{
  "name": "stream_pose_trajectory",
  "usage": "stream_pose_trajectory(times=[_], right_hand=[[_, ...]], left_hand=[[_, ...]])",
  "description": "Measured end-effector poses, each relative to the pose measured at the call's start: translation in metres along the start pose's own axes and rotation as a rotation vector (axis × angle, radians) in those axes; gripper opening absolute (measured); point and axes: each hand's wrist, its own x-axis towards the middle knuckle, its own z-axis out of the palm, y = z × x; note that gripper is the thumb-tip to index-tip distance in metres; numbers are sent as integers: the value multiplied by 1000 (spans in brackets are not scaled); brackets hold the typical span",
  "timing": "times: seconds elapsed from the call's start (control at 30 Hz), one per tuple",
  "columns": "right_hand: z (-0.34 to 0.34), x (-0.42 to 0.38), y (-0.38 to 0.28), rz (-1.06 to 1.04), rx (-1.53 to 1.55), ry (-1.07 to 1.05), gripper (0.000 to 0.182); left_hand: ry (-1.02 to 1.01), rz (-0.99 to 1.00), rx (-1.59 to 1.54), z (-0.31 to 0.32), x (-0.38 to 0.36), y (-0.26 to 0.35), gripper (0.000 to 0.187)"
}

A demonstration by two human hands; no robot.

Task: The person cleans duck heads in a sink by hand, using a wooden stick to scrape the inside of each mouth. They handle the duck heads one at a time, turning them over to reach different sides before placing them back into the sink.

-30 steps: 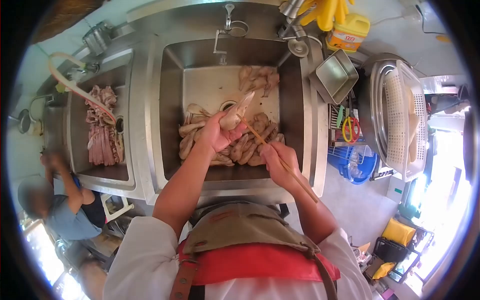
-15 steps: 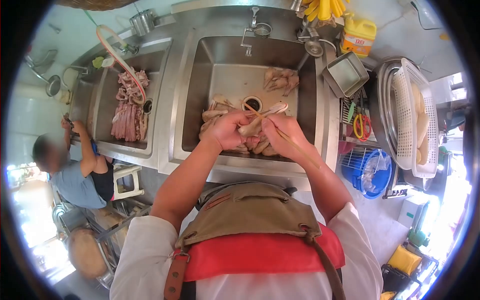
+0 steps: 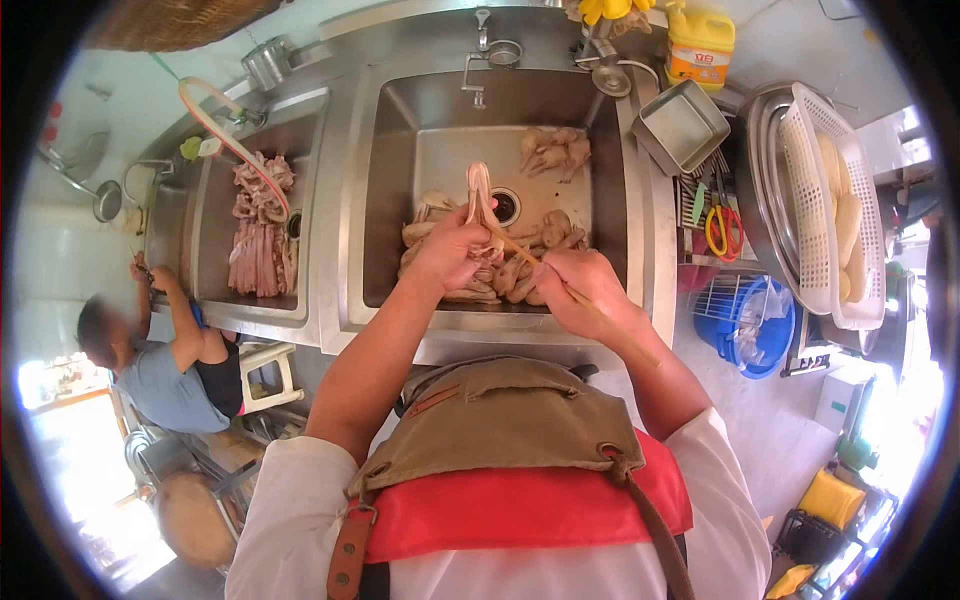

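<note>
Lifted upright since the last frame, the pale meat piece (image 3: 479,192) is clamped by the left hand (image 3: 447,252) while the stick (image 3: 545,271), gripped in the right hand (image 3: 580,290), is best worked in slowly, kept aligned.

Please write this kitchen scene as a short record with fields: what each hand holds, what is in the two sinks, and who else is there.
left hand: holds up a pale meat piece over the middle sink
right hand: grips a thin wooden stick, tip at the held piece
middle sink: heap of similar pieces near the drain, smaller heap at the back
left sink: pink meat strips
other person: at the left sink
</note>
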Motion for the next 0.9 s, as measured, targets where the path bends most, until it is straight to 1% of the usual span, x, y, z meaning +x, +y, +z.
stream_pose_trajectory(times=[0.07, 0.17, 0.33, 0.43, 0.47, 0.53, 0.57, 0.67, 0.73, 0.77, 0.83, 0.87, 0.9], right_hand=[[-1, -3, 4, 13, 8, -21, 20], [0, -3, 9, -69, 4, -3, 19], [2, -1, 12, -164, -129, -37, 18], [5, -2, 16, -229, -248, -124, 17], [6, -1, 18, -256, -291, -159, 16], [13, 4, 26, -315, -331, -113, 16], [18, 6, 32, -347, -351, -91, 16], [41, 10, 55, -343, -429, -24, 16], [43, 13, 54, -273, -396, 73, 15], [45, 15, 53, -240, -376, 119, 15], [51, 17, 59, -37, 1, 234, 12], [58, 14, 64, 74, 193, 282, 11], [60, 14, 63, 73, 198, 275, 11]], left_hand=[[4, 16, 23, 0, -2, -2, 58], [9, 15, 62, 14, -7, 6, 61], [-34, 39, 123, 13, -4, 5, 59], [60, -16, 78, 20, -7, 5, 52], [44, -24, 52, 19, -7, 4, 48], [11, -38, 1, 16, -6, 2, 41], [49, -24, 14, 17, -4, 0, 37], [153, 45, 71, 33, 0, -6, 31], [209, 105, 130, 51, -9, -9, 28], [192, 113, 139, 47, -10, -8, 27], [156, 126, 154, 39, -10, -5, 25], [186, 107, 414, 35, -13, -4, 28], [211, 81, 678, 41, -19, 3, 31]])
